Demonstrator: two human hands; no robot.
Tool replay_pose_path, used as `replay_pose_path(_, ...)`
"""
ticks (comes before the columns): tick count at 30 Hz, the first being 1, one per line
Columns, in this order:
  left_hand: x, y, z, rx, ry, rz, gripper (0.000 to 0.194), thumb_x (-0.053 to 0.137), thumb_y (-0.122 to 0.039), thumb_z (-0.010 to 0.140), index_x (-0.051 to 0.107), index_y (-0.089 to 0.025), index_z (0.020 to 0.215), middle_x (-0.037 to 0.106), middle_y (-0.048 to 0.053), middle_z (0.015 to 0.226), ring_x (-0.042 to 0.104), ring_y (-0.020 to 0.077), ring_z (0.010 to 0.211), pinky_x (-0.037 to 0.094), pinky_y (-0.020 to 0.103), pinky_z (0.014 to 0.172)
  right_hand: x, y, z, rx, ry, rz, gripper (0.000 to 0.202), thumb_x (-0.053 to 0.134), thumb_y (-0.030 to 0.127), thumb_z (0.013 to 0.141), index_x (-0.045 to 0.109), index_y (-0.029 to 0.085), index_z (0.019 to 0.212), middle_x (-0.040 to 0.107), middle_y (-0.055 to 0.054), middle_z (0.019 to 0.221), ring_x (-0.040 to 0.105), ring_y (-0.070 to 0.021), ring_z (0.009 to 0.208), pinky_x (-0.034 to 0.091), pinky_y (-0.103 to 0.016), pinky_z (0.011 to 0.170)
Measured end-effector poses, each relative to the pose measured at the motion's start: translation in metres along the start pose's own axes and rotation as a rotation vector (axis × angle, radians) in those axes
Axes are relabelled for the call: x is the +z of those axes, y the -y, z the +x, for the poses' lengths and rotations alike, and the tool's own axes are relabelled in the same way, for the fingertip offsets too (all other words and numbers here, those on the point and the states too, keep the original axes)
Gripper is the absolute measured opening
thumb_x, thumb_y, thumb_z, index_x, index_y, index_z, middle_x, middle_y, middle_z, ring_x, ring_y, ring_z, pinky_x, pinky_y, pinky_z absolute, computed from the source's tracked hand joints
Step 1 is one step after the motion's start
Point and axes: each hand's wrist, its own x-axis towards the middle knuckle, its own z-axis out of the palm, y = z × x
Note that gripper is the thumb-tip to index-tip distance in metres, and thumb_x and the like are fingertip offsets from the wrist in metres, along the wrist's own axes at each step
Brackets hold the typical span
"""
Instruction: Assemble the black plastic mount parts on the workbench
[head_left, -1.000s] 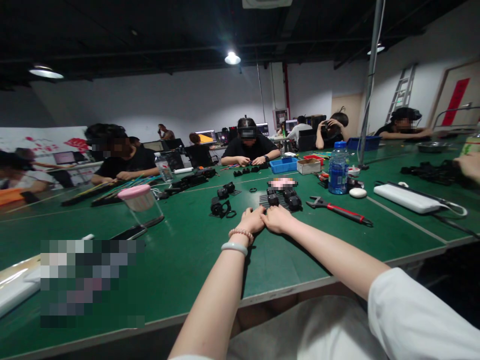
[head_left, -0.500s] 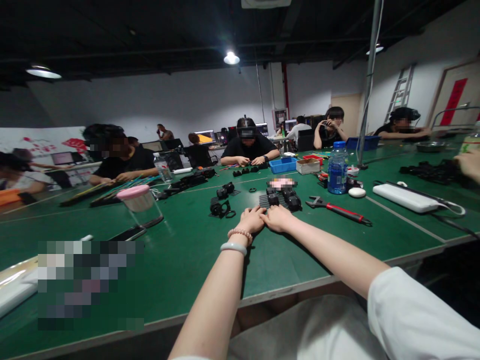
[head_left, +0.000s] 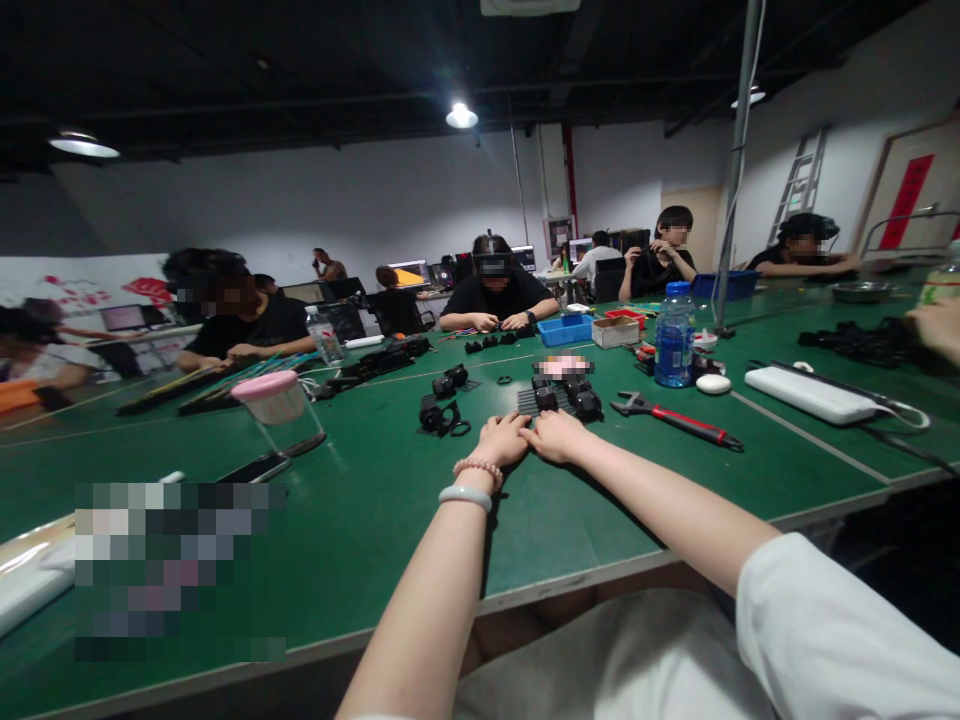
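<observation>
Both my hands rest on the green table (head_left: 390, 540), close together with their fingertips nearly meeting. My left hand (head_left: 502, 440), with a beaded bracelet and a pale bangle (head_left: 465, 497) at the wrist, lies with its fingers loosely forward. Beside it my right hand (head_left: 559, 437) lies low, fingers toward the near edge of a ribbed black piece (head_left: 529, 401); whether they touch it I cannot tell. Nothing shows in either hand. Black round housings (head_left: 583, 398) sit just beyond. To the left are more black ring-shaped parts (head_left: 441, 414) and a loose black ring (head_left: 504, 380).
An adjustable wrench (head_left: 679, 420) with red-black handle lies at right, near a blue-liquid bottle (head_left: 675, 340) and a white power strip (head_left: 810, 393). A pink-lidded cup (head_left: 270, 395) and a phone (head_left: 255, 468) are at left. Blue tray (head_left: 566, 330) and co-workers sit across.
My hands and the parts before them stay in place. Across the table, the person at back right has shifted their head and raised hands slightly.
</observation>
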Motion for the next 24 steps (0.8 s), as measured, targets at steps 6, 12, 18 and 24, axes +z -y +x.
replay_pose_path(6,0.001,0.001,0.001,0.027,-0.009,0.002,0.043,0.03,-0.033,0.074,0.036,-0.031,0.117,0.034,-0.001,0.127,0.032,0.0247,0.11,0.024,0.04,0.091,0.001,-0.001,0.0,-0.009,-0.017,-0.009,0.064,0.015,0.051,0.08,0.054,0.005,0.102,0.053,-0.019,0.101,0.047,-0.0242,0.096,0.027,-0.033,0.084)
replay_pose_path(12,-0.015,-0.003,-0.01,-0.045,-0.188,-0.033,0.053,0.039,-0.034,0.07,0.027,-0.028,0.122,0.033,0.004,0.126,0.029,0.0246,0.113,0.026,0.039,0.091,-0.001,-0.001,-0.002,-0.008,-0.007,-0.016,0.063,0.016,0.05,0.08,0.054,0.004,0.101,0.053,-0.02,0.102,0.046,-0.0246,0.098,0.028,-0.033,0.084)
replay_pose_path(18,-0.044,0.008,-0.029,-0.399,-0.702,0.008,0.066,0.044,-0.029,0.069,0.013,-0.018,0.126,0.009,0.008,0.135,0.002,0.0288,0.122,0.008,0.046,0.098,0.001,-0.002,-0.003,-0.009,-0.026,-0.022,0.065,0.017,0.053,0.079,0.054,0.003,0.1,0.052,-0.021,0.102,0.048,-0.0258,0.095,0.033,-0.033,0.081)
replay_pose_path(24,-0.044,0.037,-0.029,-0.554,-0.66,-0.012,0.08,0.051,-0.04,0.063,0.006,-0.022,0.127,-0.002,0.008,0.136,-0.002,0.0319,0.122,0.009,0.051,0.096,0.003,-0.006,-0.002,-0.029,-0.053,-0.003,0.065,0.017,0.053,0.079,0.052,0.004,0.101,0.052,-0.019,0.102,0.047,-0.0245,0.097,0.033,-0.031,0.082)
